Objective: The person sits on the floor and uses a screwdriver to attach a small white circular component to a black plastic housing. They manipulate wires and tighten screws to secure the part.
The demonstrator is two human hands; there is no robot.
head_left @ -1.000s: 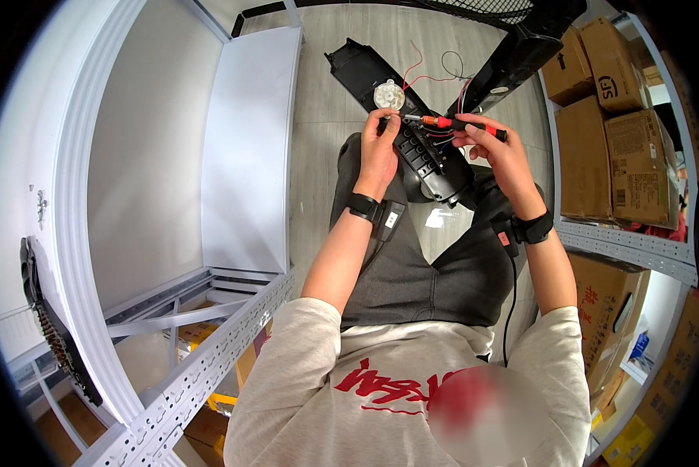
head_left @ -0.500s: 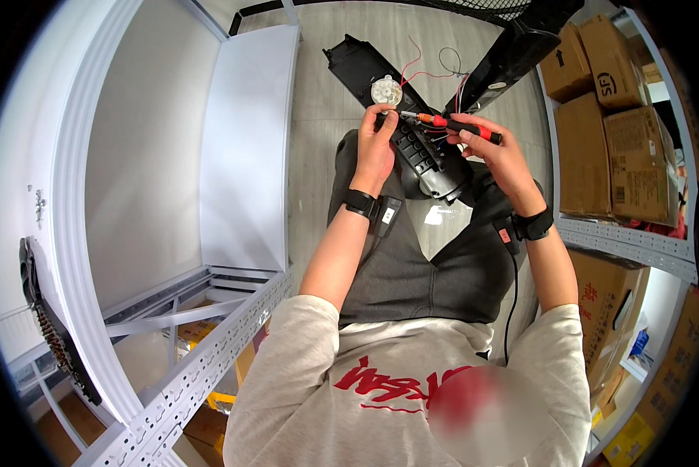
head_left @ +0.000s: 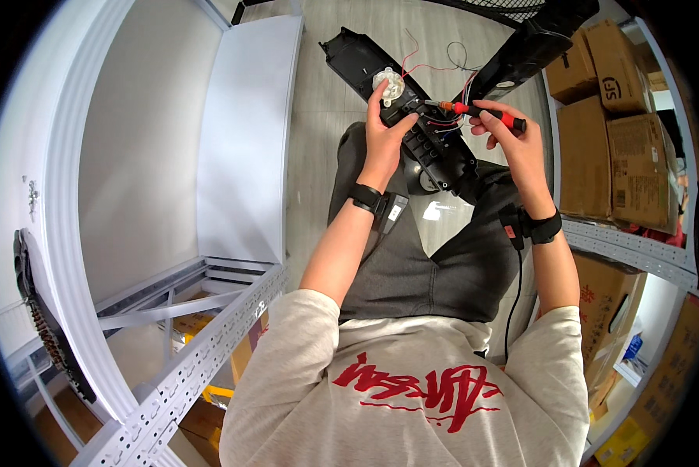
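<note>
My left hand (head_left: 384, 132) has its index finger and thumb spread apart, the index touching a white round plastic part (head_left: 388, 84) on a long black plastic housing (head_left: 353, 58), the thumb reaching toward the screwdriver's tip. My right hand (head_left: 513, 140) is closed on a red and black screwdriver (head_left: 471, 109), held nearly horizontal over the housing's middle. Thin red, black and white wires (head_left: 433, 68) run from the white part and around the screwdriver. The housing lies slanted between my legs. My left hand's other fingers are mostly hidden.
A second black part (head_left: 525, 50) slants up to the back right. A white metal shelf (head_left: 244, 140) stands left with a perforated rail (head_left: 186, 358). Cardboard boxes (head_left: 579, 163) fill the right rack. Dark mesh (head_left: 493, 12) shows at the top, above the tiled floor (head_left: 318, 93).
My left index finger and thumb have parted, the index moving up onto the white part. The screwdriver and right hand have shifted up and right.
</note>
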